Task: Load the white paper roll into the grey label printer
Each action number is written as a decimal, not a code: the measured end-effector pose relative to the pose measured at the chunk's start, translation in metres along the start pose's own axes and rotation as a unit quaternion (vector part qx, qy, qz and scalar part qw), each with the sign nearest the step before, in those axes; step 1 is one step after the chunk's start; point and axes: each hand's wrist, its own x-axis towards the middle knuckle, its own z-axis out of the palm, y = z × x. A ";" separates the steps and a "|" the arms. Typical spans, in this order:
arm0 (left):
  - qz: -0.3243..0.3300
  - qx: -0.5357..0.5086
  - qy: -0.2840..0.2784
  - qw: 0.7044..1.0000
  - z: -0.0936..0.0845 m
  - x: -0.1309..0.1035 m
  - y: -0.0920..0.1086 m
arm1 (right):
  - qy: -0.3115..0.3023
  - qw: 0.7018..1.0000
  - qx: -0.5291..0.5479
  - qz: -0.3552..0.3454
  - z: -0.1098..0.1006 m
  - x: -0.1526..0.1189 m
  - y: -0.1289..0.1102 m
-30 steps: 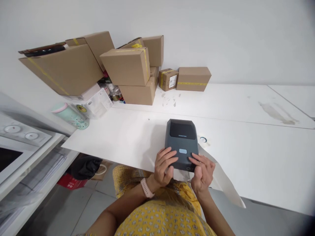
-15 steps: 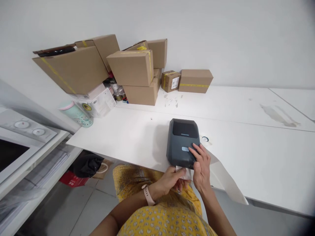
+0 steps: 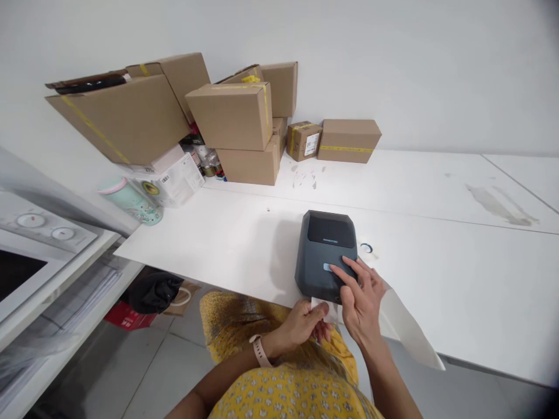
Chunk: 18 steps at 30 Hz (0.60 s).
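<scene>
A dark blue-grey label printer with a black top panel and a light button stands near the front edge of the white table. From its near side comes a strip of white label paper. My left hand pinches that strip between thumb and fingers, just below the table edge. On the printer's right side rests my right hand, fingers spread, its index fingertip at the button. A long curled strip of backing paper lies to the right, partly hidden behind my right hand, and hangs over the edge.
Brown cardboard boxes are stacked at the back left, with two smaller boxes beside them. A mint-green tumbler stands by a white box. At far left is a microwave. A small ring-like piece lies right of the printer.
My right index finger has shifted left, its tip now at the button's edge. The left hand keeps hold of the paper, with slightly more of it showing. The view has moved slightly.
</scene>
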 end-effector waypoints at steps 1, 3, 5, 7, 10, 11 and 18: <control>0.004 0.003 -0.002 1.000 0.000 0.000 0.000 | -0.006 0.999 -0.034 -0.007 -0.004 0.004 -0.002; 0.012 0.014 -0.008 1.000 0.000 0.001 0.000 | -0.022 0.995 -0.088 -0.032 -0.011 0.012 -0.006; 0.014 0.027 -0.006 1.000 0.000 0.002 0.002 | -0.041 0.992 -0.103 -0.059 -0.014 0.019 -0.007; 0.009 0.040 0.000 0.999 0.000 0.002 0.003 | -0.051 0.993 -0.084 -0.066 -0.012 0.021 -0.005; 0.003 0.057 0.011 0.998 -0.003 -0.003 0.004 | -0.044 0.999 -0.018 -0.016 -0.003 0.006 -0.001; 0.014 0.064 0.033 0.997 -0.005 -0.006 0.004 | -0.037 0.999 0.015 0.011 0.001 -0.002 -0.001; 0.248 0.143 0.338 0.896 -0.026 -0.024 0.007 | 0.027 0.941 0.187 0.281 0.013 -0.052 -0.007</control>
